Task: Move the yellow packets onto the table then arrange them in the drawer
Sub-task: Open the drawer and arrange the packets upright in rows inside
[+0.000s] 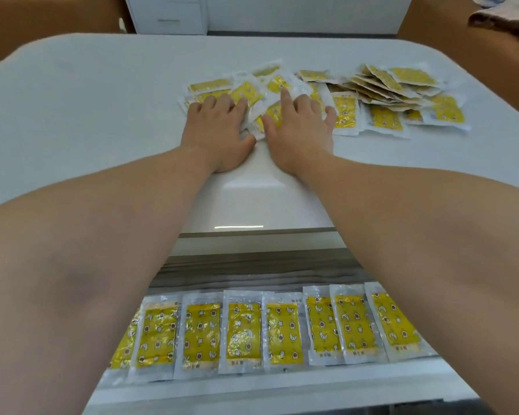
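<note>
1. First stage looks done. The loose yellow packets (387,115) lie in a heap on the white table (102,100), far of centre and spreading right. No packets show anywhere but the table and the drawer.
2. The heap is untidy. In its left part the packets are face up at mixed angles and overlap. In its right part a fanned stack (372,85) shows pale backs, with more face-up packets under it and on its near side.
3. Second stage is under way. The drawer (252,390) stands open at the near edge, below the tabletop. One row of packets (243,330) lies in it, face up, long sides running near to far, each slightly overlapping its neighbour.
4. The row runs left to right. Both ends are hidden behind the forearms, so no full count is possible. A bare strip of drawer floor shows on the near side of the row.
5. Left hand (215,127): palm down on the left part of the heap, fingers laid flat on the packets. It presses and pinches nothing.
6. Right hand (300,130): just beside the left hand, to its right. It is palm down with the fingers spread over the packets and the index finger reaching farthest. It is slack-fingered, with no packet gripped that I can see.
7. Judgement: the hands are gathering or squaring the next batch from the heap. The heap looks at least as large as the laid row, so the arranging is well short of finished.
</note>
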Available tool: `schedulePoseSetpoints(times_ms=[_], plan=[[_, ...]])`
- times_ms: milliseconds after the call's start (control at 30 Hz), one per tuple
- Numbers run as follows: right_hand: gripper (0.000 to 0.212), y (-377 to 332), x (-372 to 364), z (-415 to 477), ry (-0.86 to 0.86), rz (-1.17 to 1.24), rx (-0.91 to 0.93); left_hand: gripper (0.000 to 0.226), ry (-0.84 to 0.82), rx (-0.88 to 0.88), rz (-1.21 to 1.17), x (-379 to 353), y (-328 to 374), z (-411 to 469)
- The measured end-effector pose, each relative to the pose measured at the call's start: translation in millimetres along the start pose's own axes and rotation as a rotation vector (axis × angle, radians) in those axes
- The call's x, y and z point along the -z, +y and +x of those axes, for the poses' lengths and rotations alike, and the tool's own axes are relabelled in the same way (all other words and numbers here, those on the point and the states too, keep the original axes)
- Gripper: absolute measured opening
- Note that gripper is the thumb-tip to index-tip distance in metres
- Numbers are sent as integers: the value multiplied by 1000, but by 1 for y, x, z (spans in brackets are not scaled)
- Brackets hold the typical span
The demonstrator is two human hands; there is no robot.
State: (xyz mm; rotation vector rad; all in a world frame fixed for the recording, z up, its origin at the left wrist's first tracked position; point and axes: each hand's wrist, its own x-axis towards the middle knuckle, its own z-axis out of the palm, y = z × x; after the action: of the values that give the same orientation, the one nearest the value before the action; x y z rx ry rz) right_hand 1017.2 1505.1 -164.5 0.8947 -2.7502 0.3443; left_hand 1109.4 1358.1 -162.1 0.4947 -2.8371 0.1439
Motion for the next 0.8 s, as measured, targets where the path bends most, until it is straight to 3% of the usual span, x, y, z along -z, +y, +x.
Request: schedulePoseSetpoints(times_ms=[233,467,600,800], plan=[[53,-3,10,-16,-44,-108,-64,59,-72,167,109,19,19,-45],[45,8,29,-82,-148,80,-135,58,-214,191,-4,41,33,-116],[52,11,38,-127,-88,184,-92,53,-284,146,37,76,45,-156],[59,18,57,-139,-135,494,-153,25,-133,133,-65,83,31,-179]])
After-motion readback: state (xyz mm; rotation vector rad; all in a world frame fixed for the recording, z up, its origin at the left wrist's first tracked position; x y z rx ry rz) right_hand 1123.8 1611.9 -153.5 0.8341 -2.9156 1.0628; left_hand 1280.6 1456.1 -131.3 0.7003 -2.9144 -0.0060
